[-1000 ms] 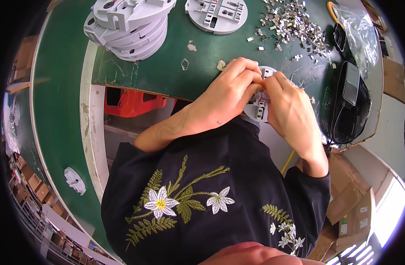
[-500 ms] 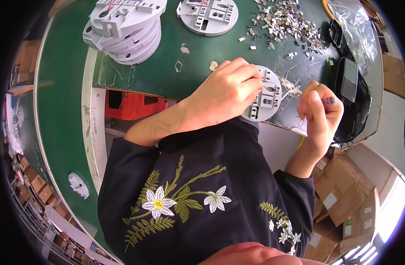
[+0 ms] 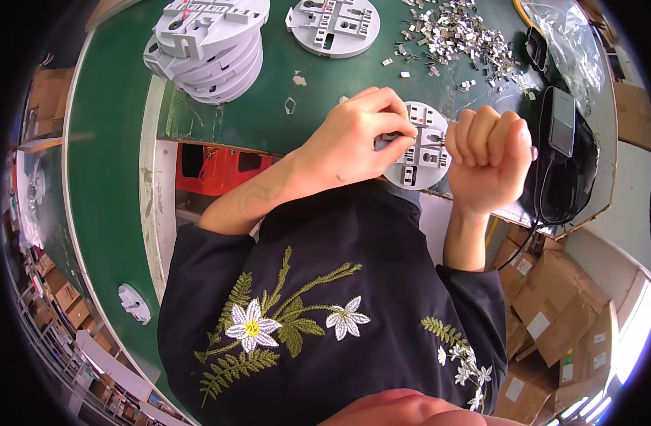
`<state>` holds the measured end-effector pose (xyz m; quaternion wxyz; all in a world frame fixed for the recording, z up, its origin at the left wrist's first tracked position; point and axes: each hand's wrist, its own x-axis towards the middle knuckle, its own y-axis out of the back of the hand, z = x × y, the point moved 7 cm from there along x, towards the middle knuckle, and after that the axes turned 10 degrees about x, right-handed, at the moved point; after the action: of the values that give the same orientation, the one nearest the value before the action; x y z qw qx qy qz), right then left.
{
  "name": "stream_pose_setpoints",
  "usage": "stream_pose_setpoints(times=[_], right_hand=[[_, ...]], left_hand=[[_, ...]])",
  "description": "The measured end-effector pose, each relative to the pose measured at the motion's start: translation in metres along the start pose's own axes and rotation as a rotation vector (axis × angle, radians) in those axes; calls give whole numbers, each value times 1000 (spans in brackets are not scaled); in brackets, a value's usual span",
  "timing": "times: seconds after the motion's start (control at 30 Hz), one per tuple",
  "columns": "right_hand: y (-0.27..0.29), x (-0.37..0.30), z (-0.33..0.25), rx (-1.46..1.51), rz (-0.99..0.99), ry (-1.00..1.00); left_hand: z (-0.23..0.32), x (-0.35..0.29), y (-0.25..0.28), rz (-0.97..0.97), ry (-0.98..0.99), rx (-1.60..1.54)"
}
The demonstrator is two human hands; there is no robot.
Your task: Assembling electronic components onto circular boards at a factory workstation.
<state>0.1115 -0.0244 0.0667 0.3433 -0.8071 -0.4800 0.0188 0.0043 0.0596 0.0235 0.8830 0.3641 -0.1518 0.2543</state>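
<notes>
A round grey plastic base (image 3: pixel 430 157) with slots and small metal parts lies at the table's near edge. Over its left half is my left hand (image 3: pixel 364 135), with thumb and fingertips pinched together near the middle of the base. What they pinch, if anything, is hidden. My right hand (image 3: pixel 487 162) is closed in a fist just right of the base, its knuckles close to the rim. A small dark end of a slim tool (image 3: pixel 533 153) sticks out beside the thumb; the fist hides the rest, so its kind cannot be made out.
Similar grey bases stand in a stack (image 3: pixel 222 60) at the back left, and another base (image 3: pixel 334 27) lies beside it. Small metal clips (image 3: pixel 460 42) are heaped at the back right. Right of my right hand is a dark device (image 3: pixel 561 124) with a cable.
My right hand has moved left toward the base and turned, knuckles now up. The left hand has shifted slightly left, uncovering more of the base.
</notes>
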Motion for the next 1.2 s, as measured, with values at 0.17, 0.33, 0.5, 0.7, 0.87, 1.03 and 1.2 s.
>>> stream_pose_setpoints(times=[0.17, 0.33, 0.5, 0.7, 0.87, 1.03, 1.2], right_hand=[[-3, -6, 11, -128, 134, 76], [2, -11, 20, -131, 194, 134], [-4, -9, 26, -222, 226, 143], [7, 3, 17, -189, 234, 1], [-63, 1, -75, -116, -345, 173], [-76, -30, -135, -156, -549, 161], [-30, -56, -141, -137, -460, 194]], left_hand=[[-10, -3, 2, 8, 32, -199], [-10, -4, 1, 14, 21, -207], [-12, -6, -3, -16, 1, -175], [1, -6, -3, -28, -39, 42], [7, -11, -15, -87, -49, 135], [22, 1, 54, 100, -71, 335], [22, 39, 165, 348, -8, 833]])
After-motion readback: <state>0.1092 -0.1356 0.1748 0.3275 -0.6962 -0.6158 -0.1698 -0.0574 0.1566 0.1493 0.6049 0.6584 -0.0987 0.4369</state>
